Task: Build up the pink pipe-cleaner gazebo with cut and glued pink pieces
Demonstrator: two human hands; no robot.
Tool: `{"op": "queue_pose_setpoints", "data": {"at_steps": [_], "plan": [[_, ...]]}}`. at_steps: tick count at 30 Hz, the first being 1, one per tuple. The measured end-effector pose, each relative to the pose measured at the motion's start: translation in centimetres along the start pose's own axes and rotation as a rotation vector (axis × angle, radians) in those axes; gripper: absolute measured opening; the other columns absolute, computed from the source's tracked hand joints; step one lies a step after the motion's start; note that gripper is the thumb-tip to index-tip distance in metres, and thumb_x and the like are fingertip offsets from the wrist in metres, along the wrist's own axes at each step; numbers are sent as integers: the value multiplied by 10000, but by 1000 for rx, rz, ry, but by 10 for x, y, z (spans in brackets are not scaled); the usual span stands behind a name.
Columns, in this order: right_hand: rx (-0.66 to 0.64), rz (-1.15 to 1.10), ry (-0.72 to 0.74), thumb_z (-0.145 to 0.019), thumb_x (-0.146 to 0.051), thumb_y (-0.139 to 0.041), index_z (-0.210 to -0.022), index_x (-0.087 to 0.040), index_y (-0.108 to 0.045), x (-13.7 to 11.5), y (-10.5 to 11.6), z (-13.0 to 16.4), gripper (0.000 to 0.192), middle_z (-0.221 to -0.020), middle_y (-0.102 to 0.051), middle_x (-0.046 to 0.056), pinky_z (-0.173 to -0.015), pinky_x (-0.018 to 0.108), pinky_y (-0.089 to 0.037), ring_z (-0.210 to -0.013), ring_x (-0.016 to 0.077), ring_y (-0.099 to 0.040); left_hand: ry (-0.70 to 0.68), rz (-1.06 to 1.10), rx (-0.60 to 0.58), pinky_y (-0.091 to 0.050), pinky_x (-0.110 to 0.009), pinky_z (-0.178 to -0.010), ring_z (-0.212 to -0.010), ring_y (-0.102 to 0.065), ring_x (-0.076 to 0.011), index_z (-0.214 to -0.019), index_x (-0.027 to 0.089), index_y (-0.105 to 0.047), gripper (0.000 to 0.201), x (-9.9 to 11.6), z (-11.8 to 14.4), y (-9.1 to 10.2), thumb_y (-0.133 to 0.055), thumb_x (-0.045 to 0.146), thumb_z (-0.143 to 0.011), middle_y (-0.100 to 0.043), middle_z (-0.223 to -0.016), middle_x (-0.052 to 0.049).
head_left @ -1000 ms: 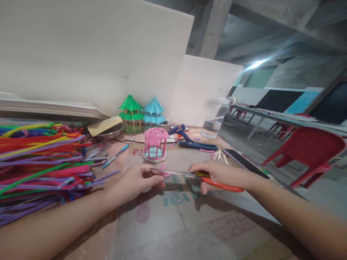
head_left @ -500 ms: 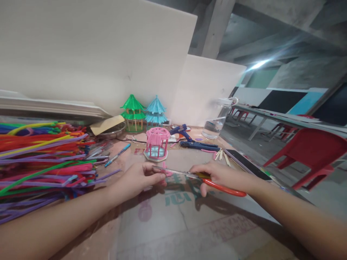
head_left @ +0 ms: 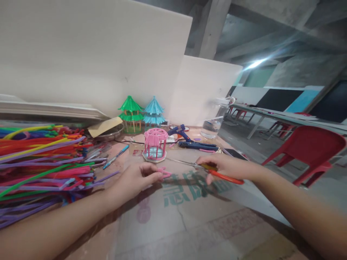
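My left hand (head_left: 143, 177) is closed, its thumb and fingers pinching short pink pipe cleaner pieces (head_left: 165, 173) that stick out to the right. In my right hand (head_left: 221, 168) is a pair of scissors (head_left: 214, 173) with red-orange handles. The blades look closed and point left, apart from the left hand. Just beyond the hands stands a small pink pavilion model (head_left: 155, 142) with posts, an openwork roof partly covered in pink strips, and a light blue floor.
Bundles of coloured pipe cleaners (head_left: 40, 159) lie at left, beside a blue pen (head_left: 116, 157). Behind are green (head_left: 130, 113) and blue (head_left: 154, 112) pavilions. A blue glue gun (head_left: 177, 131), dark blue pliers (head_left: 197, 145), a water jug (head_left: 213, 124) and a phone (head_left: 234, 154) sit farther right.
The scissors have moved right, away from my left fingertips, and their blades no longer reach that hand. The pink pieces now show clearly beside my left fingers. The view has shifted slightly.
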State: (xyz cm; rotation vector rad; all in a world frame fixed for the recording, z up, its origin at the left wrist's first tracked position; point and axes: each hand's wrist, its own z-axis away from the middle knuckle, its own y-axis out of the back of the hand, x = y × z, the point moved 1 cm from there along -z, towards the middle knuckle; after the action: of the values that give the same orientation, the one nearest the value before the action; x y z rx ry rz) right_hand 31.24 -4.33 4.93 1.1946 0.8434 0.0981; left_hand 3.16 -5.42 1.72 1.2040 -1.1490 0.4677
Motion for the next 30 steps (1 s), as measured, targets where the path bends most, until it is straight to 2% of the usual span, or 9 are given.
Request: {"op": "queue_pose_setpoints", "data": {"at_steps": [2,5,9,12,14,17,21,27,30], "plan": [[-14,107,-58,-752,-455,-621,-945,-187,-579,8,8,4,333,-740,-610,-9,-635,247,-381,-711,170,-556,-100,-195,52,-423,-234,-569,-651,-597,-150,-788,184,-701,268,-1,0,2,-562,414,-795,-704,-732,-22],[0,245,-124,-733,-518,-622,-1034,-210,-593,19,15,7,431,-880,-643,25,-668,263,-394,-798,211,-578,-195,-415,67,-447,-269,-683,-751,-616,-178,-800,196,-712,248,-4,0,4,-535,369,-816,-711,-800,-32],[26,360,-219,-752,-490,-603,-1010,-222,-595,28,14,5,373,-897,-663,49,-643,264,-395,-789,223,-596,-228,-537,86,-450,-277,-691,-771,-606,-188,-845,207,-698,270,-5,-2,9,-510,399,-844,-697,-836,-35],[38,362,-222,-779,-460,-570,-979,-225,-580,30,10,3,309,-907,-662,52,-620,260,-396,-776,216,-603,-218,-647,195,-453,-307,-700,-808,-597,-213,-880,196,-653,286,-5,-6,18,-453,400,-877,-673,-860,-53],[43,356,-223,-788,-455,-557,-995,-223,-563,30,8,2,311,-932,-660,58,-623,265,-400,-791,220,-604,-264,-730,252,-452,-356,-788,-919,-581,-242,-891,183,-633,268,-7,-8,24,-429,357,-885,-649,-957,-81],[31,352,-218,-806,-452,-538,-1025,-215,-541,30,6,2,323,-943,-660,64,-630,271,-402,-795,221,-603,-345,-823,241,-432,-409,-895,-1055,-538,-265,-926,177,-649,260,-13,-11,28,-425,301,-879,-602,-1118,-107],[15,357,-224,-836,-431,-504,-1020,-211,-530,28,5,2,288,-905,-663,62,-609,267,-396,-756,209,-602,-330,-915,206,-392,-462,-973,-1133,-514,-282,-1054,201,-659,290,-18,-12,25,-436,272,-882,-608,-1194,-101],[48,449,-184,-884,-330,-437,-1187,-202,-522,23,0,1,339,-1086,-595,121,-731,302,-439,-892,222,-605,-291,-1008,188,-364,-474,-1006,-1151,-516,-283,-1100,173,-643,326,-17,-12,22,-400,253,-898,-655,-1161,-97],[68,530,-190,-884,-295,-441,-1267,-221,-508,19,-2,-2,396,-1107,-560,132,-797,333,-439,-956,242,-590,-316,-1021,193,-369,-471,-988,-1117,-530,-281,-1066,176,-651,307,-14,-10,22,-403,234,-895,-663,-1124,-98]]}}
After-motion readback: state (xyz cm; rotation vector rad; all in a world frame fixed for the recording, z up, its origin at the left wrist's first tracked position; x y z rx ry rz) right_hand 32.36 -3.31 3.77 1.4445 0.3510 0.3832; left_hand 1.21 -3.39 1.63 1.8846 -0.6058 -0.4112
